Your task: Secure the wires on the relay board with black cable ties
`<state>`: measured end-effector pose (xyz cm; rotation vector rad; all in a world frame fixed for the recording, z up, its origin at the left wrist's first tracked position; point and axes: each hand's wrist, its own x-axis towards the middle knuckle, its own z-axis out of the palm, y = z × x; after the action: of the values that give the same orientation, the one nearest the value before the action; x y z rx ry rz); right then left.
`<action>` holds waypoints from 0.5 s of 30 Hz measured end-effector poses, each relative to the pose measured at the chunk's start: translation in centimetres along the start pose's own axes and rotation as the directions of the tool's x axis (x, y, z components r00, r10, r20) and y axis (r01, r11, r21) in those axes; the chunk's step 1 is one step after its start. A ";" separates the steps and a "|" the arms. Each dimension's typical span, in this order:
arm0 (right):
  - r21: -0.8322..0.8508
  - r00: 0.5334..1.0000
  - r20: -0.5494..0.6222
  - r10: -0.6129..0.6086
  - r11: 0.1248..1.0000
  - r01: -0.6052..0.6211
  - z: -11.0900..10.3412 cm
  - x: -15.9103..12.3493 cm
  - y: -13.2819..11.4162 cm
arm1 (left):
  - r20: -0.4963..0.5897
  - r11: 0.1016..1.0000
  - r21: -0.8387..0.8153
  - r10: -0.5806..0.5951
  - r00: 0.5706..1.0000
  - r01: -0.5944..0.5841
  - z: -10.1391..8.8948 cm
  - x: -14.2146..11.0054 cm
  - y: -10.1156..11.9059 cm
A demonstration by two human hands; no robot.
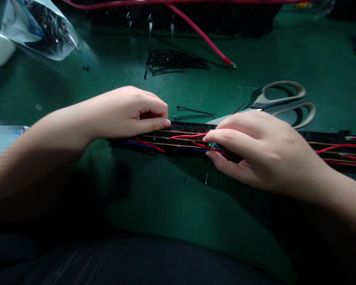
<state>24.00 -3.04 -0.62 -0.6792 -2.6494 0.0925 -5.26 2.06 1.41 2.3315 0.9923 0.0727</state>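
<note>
A long, narrow black strip assembly (pixel 184 140) lies across the green table, with red and blue wires and small green circuit parts along it. My left hand (pixel 136 114) is closed at its far edge, thumb against the curled fingers; what the fingertips pinch is hidden. Farther right, my right hand (pixel 255 146) has its thumb and fingers around the assembly's width, beside a red wire (pixel 188 136) and a small green circuit board (pixel 212 145). Two loose black cable ties (pixel 195 111) lie just beyond the strip, between my hands.
Scissors (pixel 281 99) with grey-black handles lie behind my right hand. Farther back are a pile of black cable ties (pixel 175 60) and a thick red cable (pixel 201 33) with a metal end. A clear plastic bag (pixel 47 31) of dark pieces and a white object (pixel 0 47) occupy the far left.
</note>
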 end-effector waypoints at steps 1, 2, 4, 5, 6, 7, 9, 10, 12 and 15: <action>0.001 1.000 0.005 0.002 1.000 -0.002 0.0 0.0 0.0 | 0.002 1.000 0.003 -0.001 1.000 0.001 0.0 0.0 0.0; 0.003 1.000 0.010 0.005 1.000 -0.005 -0.1 0.0 0.0 | 0.007 1.000 0.008 -0.002 1.000 0.002 -0.1 0.0 0.0; 0.007 1.000 0.018 0.014 1.000 -0.014 -0.1 0.0 0.0 | 0.020 1.000 0.022 -0.002 1.000 0.001 -0.1 0.0 0.1; 0.008 1.000 0.021 0.018 1.000 -0.019 -0.1 0.0 0.0 | 0.026 1.000 0.029 -0.001 1.000 0.000 -0.1 0.0 0.1; 0.008 1.000 0.022 0.020 1.000 -0.020 -0.1 -0.1 0.0 | 0.032 0.999 0.038 0.001 0.999 -0.002 -0.2 0.1 0.2; 0.006 1.000 0.018 0.017 1.000 -0.017 -0.1 -0.1 0.0 | 0.036 0.999 0.046 0.003 0.999 -0.005 -0.2 0.1 0.2; 0.000 1.000 0.009 0.008 1.000 -0.008 0.0 -0.1 0.0 | 0.039 0.998 0.061 0.012 0.999 -0.015 -0.2 0.1 0.3; -0.002 1.000 0.007 0.003 1.000 -0.003 0.0 -0.1 0.0 | 0.039 0.998 0.064 0.019 0.999 -0.021 -0.2 0.1 0.3; 0.000 1.000 0.003 -0.010 1.000 0.010 0.0 -0.1 0.0 | 0.034 0.997 0.063 0.036 0.999 -0.038 -0.1 0.1 0.3; 0.009 1.000 -0.008 -0.022 1.000 0.023 0.0 -0.1 0.0 | 0.032 0.997 0.057 0.054 0.998 -0.055 -0.1 0.1 0.3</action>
<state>24.08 -3.06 -0.67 -0.6454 -2.6468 0.0953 -5.08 2.01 1.65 2.4051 0.9277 0.0311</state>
